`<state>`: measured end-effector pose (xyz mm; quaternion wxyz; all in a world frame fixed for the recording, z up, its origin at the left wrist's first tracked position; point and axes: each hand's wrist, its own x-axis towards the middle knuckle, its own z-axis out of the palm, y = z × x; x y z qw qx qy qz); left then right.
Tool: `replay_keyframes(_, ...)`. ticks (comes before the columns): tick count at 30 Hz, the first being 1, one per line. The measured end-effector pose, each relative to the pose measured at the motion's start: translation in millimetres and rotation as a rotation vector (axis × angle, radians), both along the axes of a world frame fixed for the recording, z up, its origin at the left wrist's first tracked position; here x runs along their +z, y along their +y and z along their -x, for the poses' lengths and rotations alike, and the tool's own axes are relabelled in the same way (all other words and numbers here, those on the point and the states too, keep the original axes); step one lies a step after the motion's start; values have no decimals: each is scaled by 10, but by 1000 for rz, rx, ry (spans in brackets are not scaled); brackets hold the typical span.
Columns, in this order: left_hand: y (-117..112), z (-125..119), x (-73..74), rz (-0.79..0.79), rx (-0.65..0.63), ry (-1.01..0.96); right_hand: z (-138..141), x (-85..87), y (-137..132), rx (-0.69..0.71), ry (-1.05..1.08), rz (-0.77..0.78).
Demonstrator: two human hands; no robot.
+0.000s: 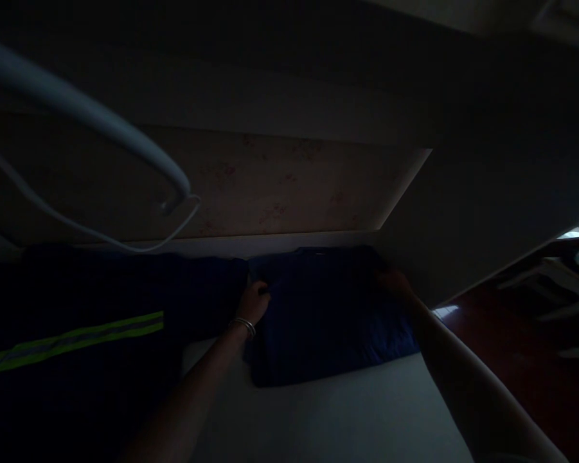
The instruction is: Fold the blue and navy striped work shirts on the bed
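A dark blue folded garment (328, 321) lies flat on a pale shelf board (337, 411). Its left edge is pinched by my left hand (255, 302), whose fingers are curled in at the cloth; bangles circle that wrist. At the garment's right side rests my right hand (394, 283), its fingers lost in shadow. Left of the folded piece, touching or nearly so, spreads more dark blue clothing (125, 283) with a yellow-green and grey reflective stripe (77, 341).
A white hanger-like bar (87, 103) with a thin loop juts in at upper left, close to the camera. Behind the clothes stands a flower-patterned back panel (289, 186). A side panel (486, 193) bounds the right; beyond it are a red floor (491, 347) and indistinct objects. Light is dim.
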<state>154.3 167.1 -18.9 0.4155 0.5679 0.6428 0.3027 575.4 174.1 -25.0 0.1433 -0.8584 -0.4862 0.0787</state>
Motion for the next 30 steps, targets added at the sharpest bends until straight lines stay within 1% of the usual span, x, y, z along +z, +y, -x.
replay_keyframes(2,-41,-38,58,-6,-20,-45,243,28,95,123,-61,8)
replay_keyframes(5,-170,-119,169,-46,-77,-101,721,96,219,391,-147,8)
replay_keyframes(7,-300,-183,251,-68,-140,-139,1019,164,292,532,-173,4)
replay_keyframes(9,-456,-248,328,-86,-233,-220,1225,237,346,629,-157,-1)
replay_keyframes(12,-716,-322,410,-93,-381,-365,1324,331,338,781,-83,-17)
replay_keyframes(14,-883,-338,442,-69,-454,-400,1280,379,239,874,-72,-13)
replay_keyframes(15,-961,-330,456,-62,-474,-398,1238,397,155,890,-92,-3)
replay_keyframes(17,-1106,-286,488,-72,-492,-392,1128,425,-86,846,-173,23)
replay_keyframes(19,-1250,-218,527,-116,-505,-401,994,437,-423,747,-262,16)
replay_keyframes(21,-1406,-153,566,-182,-555,-425,842,432,-841,656,-320,-35)
replay_keyframes(23,-1582,-118,575,-234,-648,-431,685,404,-1318,579,-329,-87)
replay_keyframes(24,-1676,-117,557,-238,-713,-429,610,379,-1571,552,-315,-98)
replay_keyframes(26,-1875,-147,457,-195,-921,-428,483,300,-2088,514,-269,-81)
replay_keyframes(28,-2082,-202,272,-102,-1139,-367,404,175,-2598,507,-224,-25)
replay_keyframes(29,-2188,-230,155,-53,-1207,-314,390,100,-2840,520,-206,-8)
replay_keyframes(30,-2293,-251,30,-11,-1236,-253,394,23,-3065,542,-188,2)
